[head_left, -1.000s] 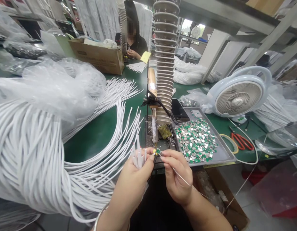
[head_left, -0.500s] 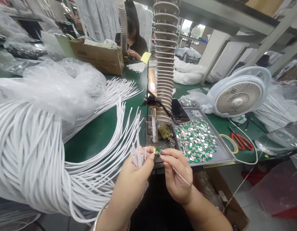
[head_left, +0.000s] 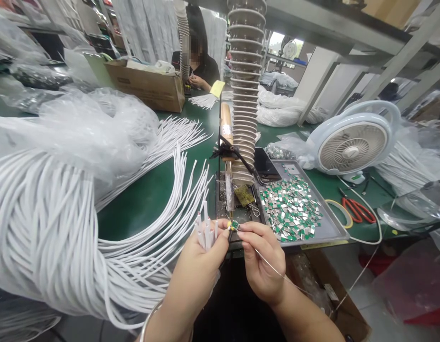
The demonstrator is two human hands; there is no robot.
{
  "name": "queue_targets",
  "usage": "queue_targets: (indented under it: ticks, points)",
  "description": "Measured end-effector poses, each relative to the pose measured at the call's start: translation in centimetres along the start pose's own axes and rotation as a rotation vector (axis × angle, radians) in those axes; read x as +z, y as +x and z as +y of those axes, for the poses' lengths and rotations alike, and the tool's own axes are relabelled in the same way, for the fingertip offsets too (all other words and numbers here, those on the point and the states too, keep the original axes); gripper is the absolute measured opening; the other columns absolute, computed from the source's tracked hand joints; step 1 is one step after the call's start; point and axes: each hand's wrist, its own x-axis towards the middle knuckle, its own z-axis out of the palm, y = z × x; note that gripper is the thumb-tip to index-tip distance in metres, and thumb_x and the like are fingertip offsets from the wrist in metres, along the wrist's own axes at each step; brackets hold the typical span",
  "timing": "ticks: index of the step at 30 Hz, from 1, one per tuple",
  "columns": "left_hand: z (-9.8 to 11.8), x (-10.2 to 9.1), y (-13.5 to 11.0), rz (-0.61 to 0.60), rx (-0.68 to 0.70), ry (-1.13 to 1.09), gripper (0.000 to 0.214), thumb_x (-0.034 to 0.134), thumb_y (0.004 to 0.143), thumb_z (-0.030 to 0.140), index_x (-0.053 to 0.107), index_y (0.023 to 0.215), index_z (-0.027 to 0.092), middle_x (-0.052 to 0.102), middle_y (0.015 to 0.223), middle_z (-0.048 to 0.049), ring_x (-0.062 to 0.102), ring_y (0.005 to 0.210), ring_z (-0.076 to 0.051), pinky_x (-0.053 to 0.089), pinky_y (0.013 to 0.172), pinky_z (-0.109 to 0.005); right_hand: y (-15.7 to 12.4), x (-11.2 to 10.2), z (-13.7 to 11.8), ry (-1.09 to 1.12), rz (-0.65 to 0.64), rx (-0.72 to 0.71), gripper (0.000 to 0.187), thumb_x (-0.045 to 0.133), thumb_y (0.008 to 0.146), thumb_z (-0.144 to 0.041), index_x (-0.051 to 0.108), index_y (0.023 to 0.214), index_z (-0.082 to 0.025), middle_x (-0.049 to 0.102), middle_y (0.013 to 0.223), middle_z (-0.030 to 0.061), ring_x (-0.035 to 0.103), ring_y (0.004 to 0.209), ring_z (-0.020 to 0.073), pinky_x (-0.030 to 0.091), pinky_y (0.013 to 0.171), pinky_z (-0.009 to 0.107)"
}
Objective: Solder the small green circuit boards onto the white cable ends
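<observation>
My left hand (head_left: 198, 266) is closed round a bunch of white cable ends (head_left: 205, 230) that stick up from its fist, and its thumb and finger pinch one end beside a small green circuit board (head_left: 235, 224). My right hand (head_left: 260, 261) pinches a thin solder wire (head_left: 276, 271) with its tip at that board. Both meet just under the tip of the fixed soldering iron (head_left: 228, 190), which hangs upright on a stand.
A huge bundle of white cables (head_left: 45, 228) fills the left of the green table. A metal tray (head_left: 333, 228) of green boards lies to the right, with a white fan (head_left: 355, 145), red scissors (head_left: 358, 209) and a ribbed extraction hose (head_left: 245, 85). Another person sits at the far end.
</observation>
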Motion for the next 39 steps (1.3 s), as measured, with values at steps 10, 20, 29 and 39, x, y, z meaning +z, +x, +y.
queue_targets:
  ticks: [10,20,29,39]
  points:
    - [-0.4,-0.2,-0.2,-0.007,-0.064,-0.027,0.018,0.066,0.074,0.031,0.065,0.087,0.018,0.039,0.046,0.0096,0.051,0.051,-0.014,0.042,0.054,-0.024,-0.8,-0.1,0.0,0.017,-0.029,0.033,0.029,0.041,0.09,-0.007,0.057,0.111,-0.019,0.066,0.091,0.0093,0.066,0.084,0.0191,0.059,0.071,0.035]
    - [-1.0,-1.3,-0.5,-0.107,0.019,0.133,0.017,0.063,0.08,0.036,0.066,0.08,0.02,0.067,0.076,-0.0023,0.06,0.076,-0.02,0.045,0.074,-0.03,-1.0,0.1,0.0,0.008,-0.093,0.158,0.02,0.046,0.087,-0.005,0.059,0.098,-0.017,0.059,0.082,0.0056,0.06,0.075,0.0153,0.055,0.066,0.028]
    - [-0.6,-1.7,-0.4,-0.16,0.059,0.189,0.008,0.063,0.08,0.028,0.067,0.076,0.022,0.07,0.08,-0.0024,0.063,0.081,-0.021,0.046,0.08,-0.031,-1.2,0.7,0.4,0.059,-0.06,0.089,0.027,0.046,0.085,0.0,0.059,0.102,-0.016,0.06,0.09,0.0085,0.062,0.084,0.0163,0.057,0.073,0.03]
    - [-0.7,-1.6,0.0,-0.153,0.095,0.269,0.009,0.057,0.082,0.024,0.061,0.074,0.023,0.065,0.08,0.0023,0.061,0.083,-0.018,0.046,0.079,-0.028,-1.5,0.4,0.3,0.128,-0.039,0.146,0.04,0.04,0.085,0.0,0.054,0.117,-0.019,0.065,0.097,0.0088,0.065,0.09,0.017,0.058,0.078,0.031]
